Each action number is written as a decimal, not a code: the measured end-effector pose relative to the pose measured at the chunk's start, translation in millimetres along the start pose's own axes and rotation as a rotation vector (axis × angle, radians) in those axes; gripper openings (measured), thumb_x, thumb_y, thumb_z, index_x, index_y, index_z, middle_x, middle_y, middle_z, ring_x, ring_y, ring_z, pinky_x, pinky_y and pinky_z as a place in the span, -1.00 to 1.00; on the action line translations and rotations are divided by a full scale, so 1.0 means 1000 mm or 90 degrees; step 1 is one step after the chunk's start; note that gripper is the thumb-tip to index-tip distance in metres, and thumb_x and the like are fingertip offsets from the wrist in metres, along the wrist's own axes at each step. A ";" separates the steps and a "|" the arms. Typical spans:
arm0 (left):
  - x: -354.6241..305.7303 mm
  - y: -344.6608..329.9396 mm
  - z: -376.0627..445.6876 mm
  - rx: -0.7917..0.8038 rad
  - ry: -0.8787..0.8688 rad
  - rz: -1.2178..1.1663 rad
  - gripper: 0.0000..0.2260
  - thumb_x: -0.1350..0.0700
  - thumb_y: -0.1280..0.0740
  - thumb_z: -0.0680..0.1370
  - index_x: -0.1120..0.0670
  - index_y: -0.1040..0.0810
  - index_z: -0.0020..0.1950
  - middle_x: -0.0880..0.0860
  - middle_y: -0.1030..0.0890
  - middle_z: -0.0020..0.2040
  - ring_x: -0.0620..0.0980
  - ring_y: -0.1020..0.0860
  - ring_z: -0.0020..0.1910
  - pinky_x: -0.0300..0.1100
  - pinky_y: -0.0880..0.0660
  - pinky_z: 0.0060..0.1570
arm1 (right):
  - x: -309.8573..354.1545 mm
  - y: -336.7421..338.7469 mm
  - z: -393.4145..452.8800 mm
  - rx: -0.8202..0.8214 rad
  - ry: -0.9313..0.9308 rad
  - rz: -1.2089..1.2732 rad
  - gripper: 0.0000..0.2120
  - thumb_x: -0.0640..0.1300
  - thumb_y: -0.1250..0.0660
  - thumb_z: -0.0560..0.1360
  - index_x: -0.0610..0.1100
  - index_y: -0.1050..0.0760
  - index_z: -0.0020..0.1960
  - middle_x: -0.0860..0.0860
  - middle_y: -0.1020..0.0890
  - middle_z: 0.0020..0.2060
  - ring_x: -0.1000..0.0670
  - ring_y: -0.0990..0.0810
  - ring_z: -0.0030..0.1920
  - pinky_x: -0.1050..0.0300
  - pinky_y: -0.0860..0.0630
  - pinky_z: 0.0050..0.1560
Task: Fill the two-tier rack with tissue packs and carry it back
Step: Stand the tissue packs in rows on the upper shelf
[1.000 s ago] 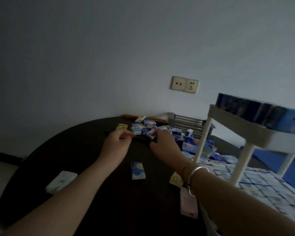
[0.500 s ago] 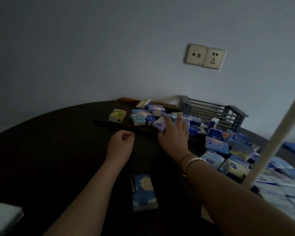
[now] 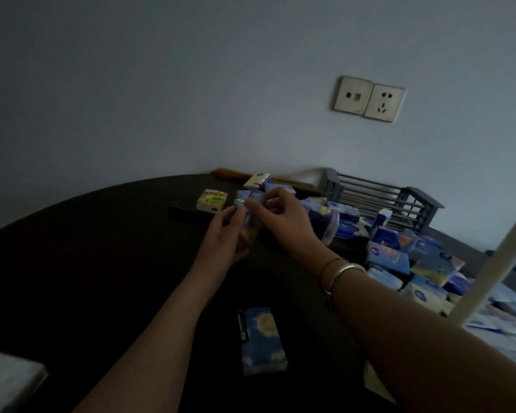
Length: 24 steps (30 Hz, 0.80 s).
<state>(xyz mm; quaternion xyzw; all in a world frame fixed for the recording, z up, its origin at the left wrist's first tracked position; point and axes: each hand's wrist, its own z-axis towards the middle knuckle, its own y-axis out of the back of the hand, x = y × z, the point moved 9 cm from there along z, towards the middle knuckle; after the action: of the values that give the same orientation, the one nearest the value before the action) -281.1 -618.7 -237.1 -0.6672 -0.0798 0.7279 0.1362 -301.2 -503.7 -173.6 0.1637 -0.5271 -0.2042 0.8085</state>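
My left hand (image 3: 222, 238) and my right hand (image 3: 283, 220) meet over the far part of the dark round table (image 3: 102, 263). Together they hold a blue tissue pack (image 3: 252, 217) upright between them. My right fingers pinch its top and my left fingers and thumb grip its left side. More blue tissue packs (image 3: 399, 254) lie heaped to the right. One white post of the two-tier rack (image 3: 489, 263) crosses the right edge, with packs lying flat on its lower tier (image 3: 507, 323). The upper tier is out of view.
A yellow-green pack (image 3: 212, 200) and a white pack (image 3: 257, 180) sit behind my hands. A blue pack (image 3: 262, 341) lies near me and a white pack (image 3: 8, 380) at the lower left. A grey wire basket (image 3: 379, 201) stands against the wall under two sockets (image 3: 368, 98).
My right hand lifted a blue pack off the far pile and drew it left. My left hand, a loose fist on the table before, rose and took hold of that pack.
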 end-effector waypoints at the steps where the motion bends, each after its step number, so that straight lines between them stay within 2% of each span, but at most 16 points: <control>1: 0.001 -0.003 -0.001 0.019 0.017 -0.017 -0.78 -0.17 -0.23 0.54 -0.22 -0.42 0.16 -0.04 -0.52 0.19 0.01 -0.57 0.12 -0.04 -0.54 0.04 | 0.003 -0.007 0.000 0.030 0.009 -0.012 -0.71 0.10 -0.35 0.47 -0.09 -0.48 0.03 0.01 -0.59 -0.11 0.08 -0.59 -0.10 0.36 -0.48 -0.26; 3: 0.005 -0.008 -0.003 0.045 0.043 -0.056 -0.72 -0.16 -0.20 0.56 -0.16 -0.43 0.25 0.02 -0.54 0.20 0.05 -0.59 0.10 0.04 -0.58 0.00 | 0.005 -0.016 -0.002 0.072 0.018 -0.037 -0.75 0.13 -0.29 0.51 -0.07 -0.51 -0.11 0.04 -0.59 -0.23 0.09 -0.58 -0.18 0.27 -0.46 -0.23; 4: 0.005 -0.010 -0.004 0.054 0.051 -0.070 -0.67 -0.15 -0.19 0.57 -0.12 -0.42 0.30 0.06 -0.56 0.19 0.07 -0.60 0.07 0.05 -0.59 -0.01 | 0.003 -0.014 -0.001 0.063 0.024 -0.092 -0.73 0.14 -0.23 0.54 -0.02 -0.49 -0.19 0.06 -0.57 -0.27 0.08 -0.56 -0.19 0.20 -0.45 -0.18; 5: 0.006 -0.010 -0.003 0.056 0.056 -0.080 -0.64 -0.14 -0.17 0.58 -0.09 -0.38 0.36 0.12 -0.58 0.16 0.09 -0.62 0.02 0.04 -0.59 -0.04 | -0.001 -0.007 0.000 0.030 0.035 -0.197 -0.69 0.17 -0.16 0.57 0.03 -0.48 -0.24 0.05 -0.57 -0.24 0.05 -0.55 -0.12 0.10 -0.45 -0.08; 6: 0.006 -0.010 -0.003 0.052 0.058 -0.089 -0.61 -0.13 -0.15 0.59 -0.07 -0.34 0.40 0.17 -0.59 0.13 0.10 -0.62 -0.05 0.01 -0.58 -0.07 | -0.005 0.005 0.001 -0.026 0.042 -0.344 -0.67 0.17 -0.11 0.58 0.03 -0.51 -0.19 0.01 -0.58 -0.11 -0.02 -0.53 0.04 0.00 -0.41 0.07; 7: 0.006 -0.008 -0.002 0.044 0.063 -0.097 -0.60 -0.11 -0.14 0.60 -0.06 -0.29 0.43 0.19 -0.59 0.11 0.10 -0.61 -0.10 -0.01 -0.57 -0.09 | -0.009 0.019 0.003 -0.083 0.036 -0.482 -0.69 0.16 -0.10 0.58 0.02 -0.54 -0.04 -0.04 -0.54 0.11 -0.08 -0.43 0.22 -0.08 -0.32 0.23; 9: 0.008 -0.007 0.001 0.033 0.075 -0.104 -0.59 -0.08 -0.13 0.62 -0.07 -0.23 0.46 0.19 -0.57 0.10 0.10 -0.60 -0.12 -0.03 -0.56 -0.08 | -0.030 0.039 0.006 -0.111 -0.036 -0.636 -0.59 0.18 -0.14 0.55 0.02 -0.40 0.32 -0.10 -0.23 0.45 -0.18 -0.11 0.47 -0.25 -0.05 0.42; 11: 0.010 -0.007 0.003 0.030 0.079 -0.099 -0.59 -0.05 -0.13 0.63 -0.10 -0.19 0.48 0.18 -0.56 0.10 0.10 -0.59 -0.12 -0.02 -0.56 -0.06 | -0.054 0.051 0.010 -0.073 -0.122 -0.645 -0.43 0.27 -0.17 0.50 0.10 -0.22 0.44 -0.10 0.09 0.54 -0.24 0.16 0.51 -0.42 0.11 0.39; 14: 0.013 -0.006 0.005 0.022 0.082 -0.097 -0.59 -0.04 -0.14 0.63 -0.13 -0.18 0.47 0.16 -0.55 0.11 0.10 -0.60 -0.11 0.02 -0.56 -0.01 | -0.075 0.049 0.015 0.003 -0.192 -0.581 -0.23 0.38 -0.24 0.39 0.17 -0.07 0.49 -0.07 0.30 0.51 -0.31 0.32 0.47 -0.51 0.00 0.34; 16: 0.014 -0.006 0.007 0.021 0.081 -0.088 -0.60 -0.04 -0.14 0.63 -0.13 -0.19 0.46 0.15 -0.55 0.11 0.11 -0.60 -0.10 0.04 -0.56 0.02 | -0.083 0.039 0.021 0.046 -0.207 -0.575 -0.17 0.40 -0.24 0.38 0.15 0.00 0.52 -0.08 0.27 0.52 -0.34 0.29 0.47 -0.48 -0.10 0.34; 20: 0.014 -0.005 0.008 0.010 0.082 -0.085 -0.66 -0.03 -0.14 0.63 -0.12 -0.23 0.41 0.14 -0.55 0.08 0.09 -0.60 -0.13 0.04 -0.55 0.01 | -0.082 0.017 0.031 0.071 -0.176 -0.644 -0.30 0.31 -0.24 0.44 0.01 -0.16 0.46 -0.16 -0.17 0.48 -0.31 0.05 0.49 -0.39 -0.28 0.30; 22: 0.014 -0.004 0.008 0.002 0.077 -0.085 -0.69 -0.02 -0.15 0.63 -0.11 -0.25 0.38 0.15 -0.55 0.07 0.09 -0.60 -0.13 0.03 -0.55 -0.01 | -0.078 0.017 0.027 0.042 -0.176 -0.634 -0.36 0.20 -0.29 0.47 -0.03 -0.20 0.44 -0.19 -0.24 0.44 -0.27 -0.02 0.48 -0.29 -0.41 0.23; 24: 0.012 -0.002 0.006 -0.009 0.071 -0.092 -0.75 -0.01 -0.15 0.63 -0.12 -0.27 0.31 0.14 -0.55 0.07 0.10 -0.60 -0.10 0.03 -0.54 0.02 | -0.071 0.016 0.018 0.036 -0.153 -0.630 -0.37 0.13 -0.33 0.47 -0.04 -0.20 0.44 -0.20 -0.26 0.42 -0.23 -0.06 0.48 -0.21 -0.45 0.21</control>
<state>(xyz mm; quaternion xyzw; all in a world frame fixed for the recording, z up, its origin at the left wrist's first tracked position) -287.7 -612.9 -246.9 -0.7003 -0.1252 0.6772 0.1881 -341.2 -455.3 -214.6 0.3909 -0.4812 -0.5656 0.5438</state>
